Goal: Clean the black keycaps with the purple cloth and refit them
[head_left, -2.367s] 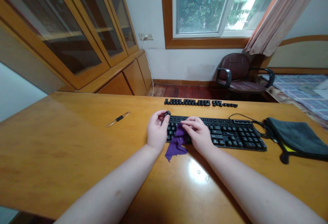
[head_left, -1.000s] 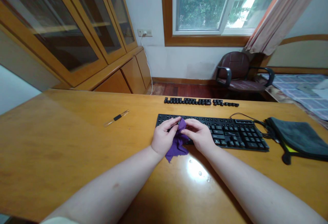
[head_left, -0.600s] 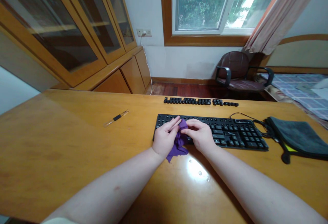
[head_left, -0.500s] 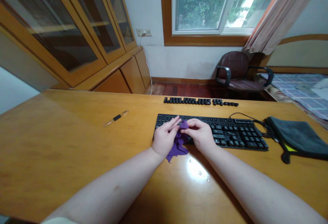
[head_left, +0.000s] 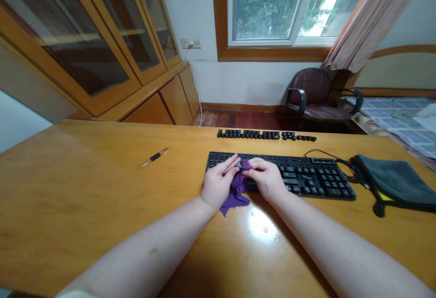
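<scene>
A: Purple cloth, where does it lie now?

B: It lies over the front edge of the black keyboard, and its lower end hangs down on the wooden bench. The left hand and the right hand both are on it.

A: And the grip of each hand?

B: The right fingers are curled and closed over the cloth. The left fingers are more straight and press near the fold, so I cannot tell if this grip is closed. Between the hands shows a small dark piece, maybe a keycap, but it is too small to be sure.

A: What could go wrong from here?

B: If the left grip is loose, that small piece could slip out of the fold and fall between the keys. The bench is smooth and shiny, so a dropped piece could also slide away. And if the cloth is pulled hard, it may catch on the keys and move the keyboard.

A: And the row of loose keycaps?

B: It is behind the keyboard, well apart from the hands, so for now I judge it at low risk.
</scene>
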Action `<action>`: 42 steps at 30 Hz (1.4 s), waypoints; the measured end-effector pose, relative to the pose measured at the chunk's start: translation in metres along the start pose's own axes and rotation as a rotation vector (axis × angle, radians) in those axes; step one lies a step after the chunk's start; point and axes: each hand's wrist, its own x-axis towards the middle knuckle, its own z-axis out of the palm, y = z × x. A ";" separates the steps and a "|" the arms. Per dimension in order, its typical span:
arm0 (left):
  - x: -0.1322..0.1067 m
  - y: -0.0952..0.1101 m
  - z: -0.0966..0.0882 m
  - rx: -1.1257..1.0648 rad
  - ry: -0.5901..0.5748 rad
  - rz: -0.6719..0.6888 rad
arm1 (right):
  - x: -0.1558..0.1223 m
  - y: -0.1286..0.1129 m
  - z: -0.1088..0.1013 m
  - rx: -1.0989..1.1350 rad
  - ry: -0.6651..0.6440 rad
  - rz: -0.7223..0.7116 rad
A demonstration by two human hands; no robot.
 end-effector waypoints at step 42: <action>0.004 -0.002 -0.002 -0.058 0.070 0.096 | 0.000 0.004 -0.002 0.008 -0.067 -0.016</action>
